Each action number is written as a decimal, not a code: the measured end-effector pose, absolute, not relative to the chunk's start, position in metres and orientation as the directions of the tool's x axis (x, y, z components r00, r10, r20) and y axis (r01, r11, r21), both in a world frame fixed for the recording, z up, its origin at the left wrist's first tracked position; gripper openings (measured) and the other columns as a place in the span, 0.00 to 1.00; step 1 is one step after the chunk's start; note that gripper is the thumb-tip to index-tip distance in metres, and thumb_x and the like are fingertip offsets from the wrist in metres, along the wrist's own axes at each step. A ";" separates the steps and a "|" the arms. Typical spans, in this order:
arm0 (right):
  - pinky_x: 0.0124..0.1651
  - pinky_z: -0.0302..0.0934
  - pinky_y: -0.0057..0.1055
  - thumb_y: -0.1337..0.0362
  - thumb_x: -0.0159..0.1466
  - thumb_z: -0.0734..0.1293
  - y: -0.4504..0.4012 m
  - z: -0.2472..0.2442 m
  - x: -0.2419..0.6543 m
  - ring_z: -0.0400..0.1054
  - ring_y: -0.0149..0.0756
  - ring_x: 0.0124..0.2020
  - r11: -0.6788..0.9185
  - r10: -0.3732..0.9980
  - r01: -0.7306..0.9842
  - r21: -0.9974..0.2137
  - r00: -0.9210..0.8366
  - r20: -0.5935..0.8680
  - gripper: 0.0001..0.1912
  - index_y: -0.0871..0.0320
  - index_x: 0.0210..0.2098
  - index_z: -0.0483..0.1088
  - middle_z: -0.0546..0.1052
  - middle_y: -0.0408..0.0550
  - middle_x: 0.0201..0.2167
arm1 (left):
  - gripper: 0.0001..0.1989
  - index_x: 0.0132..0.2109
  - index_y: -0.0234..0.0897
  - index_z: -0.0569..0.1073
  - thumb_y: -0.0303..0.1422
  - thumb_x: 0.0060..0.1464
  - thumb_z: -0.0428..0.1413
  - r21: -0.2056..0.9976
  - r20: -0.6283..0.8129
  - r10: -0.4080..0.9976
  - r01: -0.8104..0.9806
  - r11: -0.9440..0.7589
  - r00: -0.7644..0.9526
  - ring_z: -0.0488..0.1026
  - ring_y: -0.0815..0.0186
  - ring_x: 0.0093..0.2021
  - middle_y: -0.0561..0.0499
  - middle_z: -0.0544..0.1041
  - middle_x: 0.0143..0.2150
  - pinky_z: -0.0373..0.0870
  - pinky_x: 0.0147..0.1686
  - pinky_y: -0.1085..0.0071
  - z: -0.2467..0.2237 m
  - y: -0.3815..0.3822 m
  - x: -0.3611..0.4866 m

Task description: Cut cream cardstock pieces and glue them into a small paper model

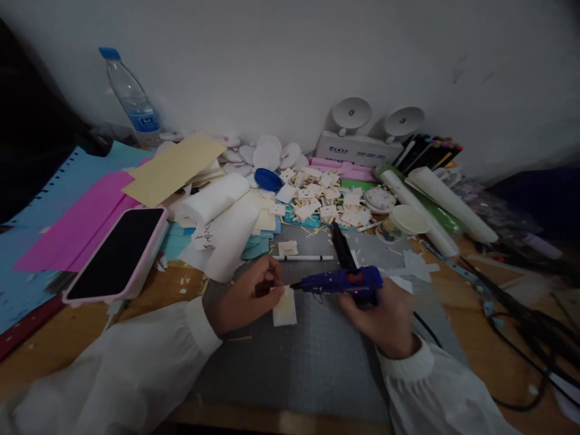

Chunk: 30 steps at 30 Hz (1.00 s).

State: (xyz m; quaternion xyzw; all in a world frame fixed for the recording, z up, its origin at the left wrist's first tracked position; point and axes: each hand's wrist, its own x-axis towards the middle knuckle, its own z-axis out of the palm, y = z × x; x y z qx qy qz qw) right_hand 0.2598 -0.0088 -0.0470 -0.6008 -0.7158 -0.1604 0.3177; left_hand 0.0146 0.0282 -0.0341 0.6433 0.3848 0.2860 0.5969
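Note:
My right hand (385,314) is wrapped round the handle of a blue glue gun (339,281), whose black nozzle points left. Close to that nozzle are the fingertips of my left hand (254,293), pinched together at the top edge of a small cream paper piece (284,309). Whether the fingers grip the paper or some tiny part on it is too small to tell. The paper piece lies on the grey mat (294,368). Just behind the hands are a white pen (306,258) and a small cream card piece (287,248). A thin stick (239,338) lies below my left wrist.
Many small cards with sticks (312,196) are heaped at the back. A phone (118,254), coloured paper (77,223) and a bottle (136,103) stand or lie left. Paper rolls (421,211), a cup (408,220) and black cables (530,338) are right.

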 end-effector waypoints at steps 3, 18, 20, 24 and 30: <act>0.23 0.58 0.30 0.55 0.54 0.65 -0.008 -0.048 0.260 0.68 0.38 0.18 0.231 0.744 0.965 -0.127 -0.091 0.663 0.12 0.59 0.29 0.70 0.73 0.46 0.19 | 0.06 0.36 0.38 0.59 0.30 0.55 0.51 0.988 -0.092 0.833 0.156 0.007 0.545 0.58 0.72 0.26 0.58 0.62 0.29 0.56 0.25 0.75 -0.033 0.028 0.015; 0.21 0.55 0.30 0.54 0.55 0.64 -0.007 -0.047 0.259 0.67 0.38 0.17 0.219 0.721 0.975 -0.041 -0.133 0.680 0.14 0.60 0.28 0.70 0.71 0.45 0.17 | 0.05 0.35 0.38 0.59 0.29 0.56 0.51 0.986 -0.080 0.836 0.163 -0.012 0.543 0.58 0.72 0.26 0.59 0.60 0.28 0.56 0.26 0.76 -0.035 0.029 0.015; 0.21 0.55 0.29 0.54 0.55 0.64 -0.007 -0.048 0.259 0.67 0.37 0.17 0.227 0.715 0.973 -0.047 -0.133 0.686 0.14 0.60 0.29 0.69 0.71 0.45 0.17 | 0.05 0.35 0.38 0.59 0.29 0.56 0.50 0.985 -0.073 0.834 0.169 -0.025 0.546 0.58 0.72 0.26 0.59 0.60 0.28 0.56 0.26 0.76 -0.036 0.028 0.015; 0.22 0.55 0.29 0.54 0.55 0.64 -0.008 -0.048 0.260 0.66 0.36 0.18 0.241 0.721 0.969 -0.062 -0.136 0.679 0.13 0.59 0.28 0.69 0.71 0.44 0.17 | 0.05 0.36 0.38 0.59 0.29 0.56 0.51 0.982 -0.077 0.842 0.185 -0.027 0.533 0.58 0.72 0.26 0.58 0.61 0.28 0.57 0.26 0.76 -0.036 0.028 0.015; 0.22 0.55 0.30 0.53 0.56 0.64 -0.008 -0.050 0.261 0.66 0.37 0.17 0.226 0.725 0.972 -0.064 -0.124 0.677 0.15 0.60 0.28 0.70 0.71 0.45 0.17 | 0.05 0.35 0.38 0.59 0.29 0.56 0.50 0.986 -0.080 0.837 0.168 -0.015 0.541 0.58 0.72 0.26 0.58 0.60 0.28 0.57 0.26 0.76 -0.036 0.028 0.015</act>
